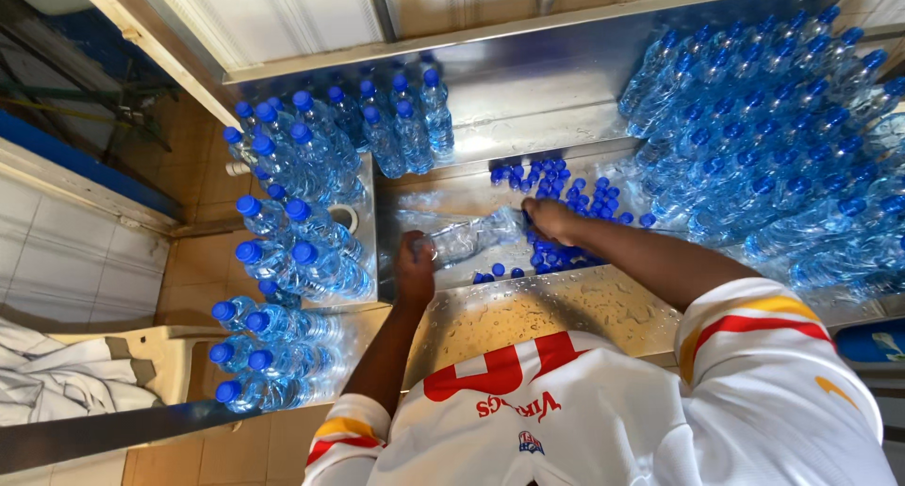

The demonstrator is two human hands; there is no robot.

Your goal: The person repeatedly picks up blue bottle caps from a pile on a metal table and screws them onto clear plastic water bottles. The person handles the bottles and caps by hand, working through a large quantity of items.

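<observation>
A clear plastic bottle [468,236] is held lying on its side over the wet steel desk [528,312], near the middle of it. The bottle is transparent, ribbed along its body, and looks filled with water; its neck end is hidden in the left hand [415,264], so it cannot be told whether a cap is fitted. The left hand is clamped around that end. The right hand [551,220] is closed on the opposite end, fingers curled over the base. The hands are apart, one at each end of the bottle.

Loose blue caps [566,198] are heaped in the recessed tray just behind and beside the right hand, a few strays lying near the bottle. Capped bottles [302,222] with blue tops stand crowded at the desk's left edge. A second group [405,118] stands at the far edge, against the steel back wall. A large mass of capped bottles [782,137] is stacked at the right end. Water droplets are seen on the near edge of the desk.
</observation>
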